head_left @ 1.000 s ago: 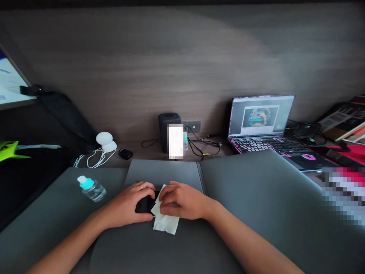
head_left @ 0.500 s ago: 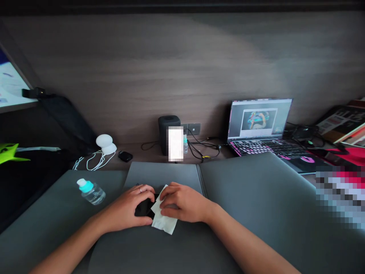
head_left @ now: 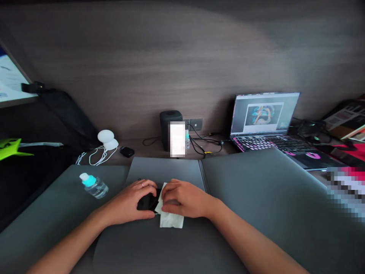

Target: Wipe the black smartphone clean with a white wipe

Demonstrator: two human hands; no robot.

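Observation:
A flat, glossy black phone (head_left: 148, 201) lies on the dark grey mat (head_left: 165, 251). My left hand (head_left: 136, 201) grips it by its edges, fingers along the far side and thumb along the near side. In my right hand (head_left: 182, 199) is a folded white tissue (head_left: 171, 220), pinched under the fingertips and pressed against the phone's right part. The tissue and that hand hide the phone's right end. Left of my hands, a clear spray bottle (head_left: 97, 188) with a turquoise collar lies tilted on the mat.
Behind my hands stand a black speaker (head_left: 167, 131), a small turquoise-topped bottle (head_left: 187, 140) and loose cables (head_left: 196, 146). An open laptop (head_left: 266, 114) is at the back right. A white round device (head_left: 107, 137) and a small black case (head_left: 127, 151) sit at the back left.
The tissue has turned slightly, and its loose lower end now hangs farther right and straighter. My left hand keeps its grip on the phone. The whole view has shifted a little.

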